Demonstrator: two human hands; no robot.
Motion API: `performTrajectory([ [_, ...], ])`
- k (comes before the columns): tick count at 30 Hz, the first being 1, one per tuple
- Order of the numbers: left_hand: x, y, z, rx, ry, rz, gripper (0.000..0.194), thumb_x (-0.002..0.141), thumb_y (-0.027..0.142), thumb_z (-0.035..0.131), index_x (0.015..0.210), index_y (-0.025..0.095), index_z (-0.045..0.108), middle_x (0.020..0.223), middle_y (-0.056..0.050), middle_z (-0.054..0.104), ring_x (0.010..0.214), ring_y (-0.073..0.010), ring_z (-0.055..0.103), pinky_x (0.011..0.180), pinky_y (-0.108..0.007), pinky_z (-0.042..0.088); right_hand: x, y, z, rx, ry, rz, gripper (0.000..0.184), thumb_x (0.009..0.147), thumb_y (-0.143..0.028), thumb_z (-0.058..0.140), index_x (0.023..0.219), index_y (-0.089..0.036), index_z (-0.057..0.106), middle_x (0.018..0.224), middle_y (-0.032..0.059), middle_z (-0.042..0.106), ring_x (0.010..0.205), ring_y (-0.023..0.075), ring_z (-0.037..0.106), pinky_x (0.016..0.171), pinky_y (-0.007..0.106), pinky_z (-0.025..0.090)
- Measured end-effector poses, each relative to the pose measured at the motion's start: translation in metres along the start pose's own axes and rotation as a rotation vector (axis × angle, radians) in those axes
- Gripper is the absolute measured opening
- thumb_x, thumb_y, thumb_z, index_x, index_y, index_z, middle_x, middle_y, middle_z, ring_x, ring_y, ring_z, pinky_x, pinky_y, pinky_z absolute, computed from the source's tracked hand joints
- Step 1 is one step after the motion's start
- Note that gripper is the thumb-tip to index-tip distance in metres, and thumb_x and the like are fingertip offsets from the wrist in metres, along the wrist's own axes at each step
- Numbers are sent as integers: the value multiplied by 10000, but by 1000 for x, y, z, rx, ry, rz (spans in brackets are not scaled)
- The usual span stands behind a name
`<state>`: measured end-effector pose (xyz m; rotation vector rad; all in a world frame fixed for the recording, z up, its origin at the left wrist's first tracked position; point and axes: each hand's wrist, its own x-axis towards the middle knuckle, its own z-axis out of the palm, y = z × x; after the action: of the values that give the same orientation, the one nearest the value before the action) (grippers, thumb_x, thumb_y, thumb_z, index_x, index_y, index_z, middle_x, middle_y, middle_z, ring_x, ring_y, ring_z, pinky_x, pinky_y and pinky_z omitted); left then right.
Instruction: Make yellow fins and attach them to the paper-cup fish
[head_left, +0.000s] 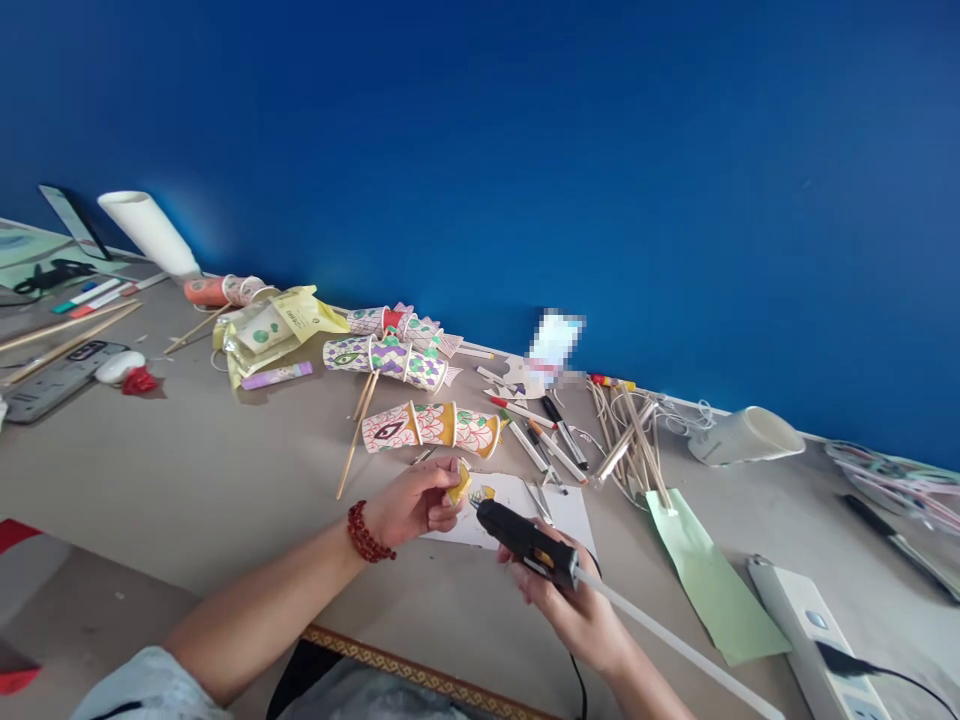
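Between the thumb and fingers of my left hand (416,500) is a small yellow paper piece (459,482). My right hand (562,600) grips a black hot glue gun (529,540), with a long white glue stick (675,635) coming out of its back. The gun's nozzle points at the yellow piece, close to its edge; whether they touch I cannot tell. Under both hands lies a white sheet (574,510) with another small yellow piece (484,493) and a pair of scissors (538,502) on it. Just beyond is a fish made of paper cups (433,428), painted orange and red.
More decorated cup fish (386,362) lie behind. Markers (555,450), wooden sticks (630,440) and a green paper strip (712,570) are to the right, near a power strip (817,630) with a plugged cord. A yellow package (274,330) and a white cup (746,437) stand by the blue wall.
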<state>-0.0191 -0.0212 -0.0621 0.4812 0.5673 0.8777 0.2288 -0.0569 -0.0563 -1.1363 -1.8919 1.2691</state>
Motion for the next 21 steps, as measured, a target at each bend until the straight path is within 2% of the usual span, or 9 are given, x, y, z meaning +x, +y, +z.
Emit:
performTrajectory([
  [3, -1, 0, -1, -30, -11, -30, 199, 833, 211, 656, 744, 185, 480, 570, 77, 409, 426, -37, 301, 440, -170, 263, 3, -15, -7, -122, -47, -60, 221, 928, -398, 563, 979, -202, 653, 889, 99, 739, 799, 238, 676, 666, 320, 552],
  [6, -2, 1, -1, -47, -18, -76, 212, 835, 203, 669, 741, 184, 480, 563, 83, 394, 414, -31, 287, 426, -161, 258, 8, -31, -12, -206, -52, -78, 180, 927, -348, 531, 869, -202, 619, 786, 70, 704, 672, 202, 635, 620, 311, 510],
  [9, -2, 0, -2, -59, -24, -109, 223, 849, 198, 658, 721, 177, 477, 552, 78, 410, 400, -22, 262, 411, -147, 242, 12, -40, -13, -239, -96, -83, 168, 926, -312, 504, 843, -199, 596, 719, 40, 647, 603, 177, 581, 570, 295, 464],
  [21, -1, -1, -8, -100, -6, -135, 223, 877, 183, 639, 711, 166, 491, 549, 82, 402, 402, -15, 248, 402, -131, 237, 12, -24, -7, -245, -102, -99, 127, 923, -272, 495, 825, -201, 534, 719, 11, 584, 619, 161, 535, 579, 275, 400],
])
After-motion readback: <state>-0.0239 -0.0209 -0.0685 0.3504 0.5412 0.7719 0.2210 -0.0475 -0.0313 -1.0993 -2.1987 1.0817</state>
